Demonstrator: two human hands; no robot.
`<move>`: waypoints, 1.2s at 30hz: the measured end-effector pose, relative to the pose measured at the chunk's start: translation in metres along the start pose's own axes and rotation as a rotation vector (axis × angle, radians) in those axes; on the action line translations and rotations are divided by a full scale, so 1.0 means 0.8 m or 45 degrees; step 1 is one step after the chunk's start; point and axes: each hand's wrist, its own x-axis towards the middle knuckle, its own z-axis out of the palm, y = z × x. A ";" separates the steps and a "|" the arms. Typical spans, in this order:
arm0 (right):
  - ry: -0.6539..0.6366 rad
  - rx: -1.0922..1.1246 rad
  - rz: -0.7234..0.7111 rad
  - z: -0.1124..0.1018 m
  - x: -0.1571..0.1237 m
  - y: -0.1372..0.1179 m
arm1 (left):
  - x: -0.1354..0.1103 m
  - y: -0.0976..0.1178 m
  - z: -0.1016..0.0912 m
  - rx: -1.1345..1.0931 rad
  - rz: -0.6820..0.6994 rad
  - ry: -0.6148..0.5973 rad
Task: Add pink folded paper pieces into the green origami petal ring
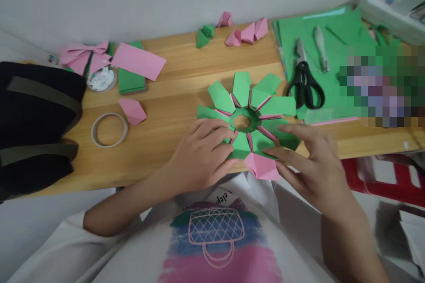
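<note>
A green folded-paper ring (pixel 252 110) with pink edges lies flat on the wooden table (pixel 172 141), near its front edge. My left hand (pixel 202 157) rests on the ring's lower left part, fingers curled and pressing the paper down. My right hand (pixel 308 163) has its fingers stretched out over the ring's lower right, its fingertips touching a pink folded piece (pixel 264 166) that sticks out at the ring's near side. Neither hand lifts anything.
Black scissors (pixel 303 82) and a pen-like tool (pixel 321 53) lie on green sheets (pixel 332 35) at the right. A tape roll (pixel 109 129), a loose pink fold (pixel 133 110), pink and green paper (pixel 133 68), a pink bow (pixel 84 55) and a black bag (pixel 33 119) are left.
</note>
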 end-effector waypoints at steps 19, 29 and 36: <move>0.235 0.132 0.300 0.022 0.026 -0.020 | 0.032 -0.007 0.028 -0.116 -0.330 0.062; 0.435 -0.256 0.406 0.055 0.020 -0.057 | 0.020 -0.011 0.025 -0.136 -0.147 0.128; 0.541 -0.221 0.353 0.063 0.027 -0.050 | 0.010 0.008 0.034 0.337 0.110 0.264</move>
